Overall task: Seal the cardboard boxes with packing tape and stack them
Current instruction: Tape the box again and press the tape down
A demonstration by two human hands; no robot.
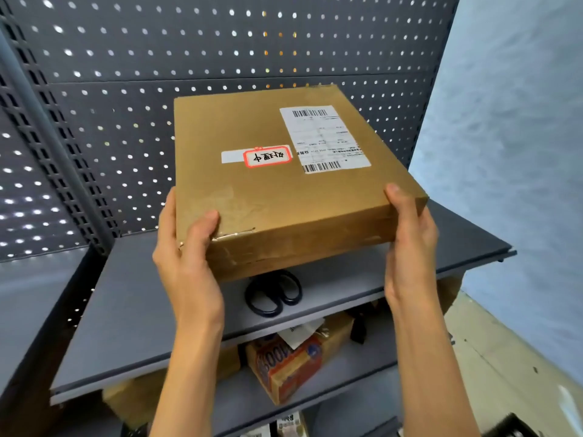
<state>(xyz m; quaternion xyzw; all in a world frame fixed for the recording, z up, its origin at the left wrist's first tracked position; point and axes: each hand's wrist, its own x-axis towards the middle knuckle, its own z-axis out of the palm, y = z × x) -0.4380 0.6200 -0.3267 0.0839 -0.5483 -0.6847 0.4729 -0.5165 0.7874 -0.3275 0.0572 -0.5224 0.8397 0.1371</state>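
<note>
Flat brown cardboard box (284, 178), glossy tape

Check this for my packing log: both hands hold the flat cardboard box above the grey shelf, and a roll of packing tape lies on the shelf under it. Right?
Not quite. What lies on the grey shelf under the cardboard box is a pair of black-handled scissors, not a roll of packing tape; the head view shows no tape roll. The rest stands: the left hand and right hand hold the box above the shelf.

Brown box (271, 184), red-bordered white label (267, 156), black scissors (273, 293)
</note>
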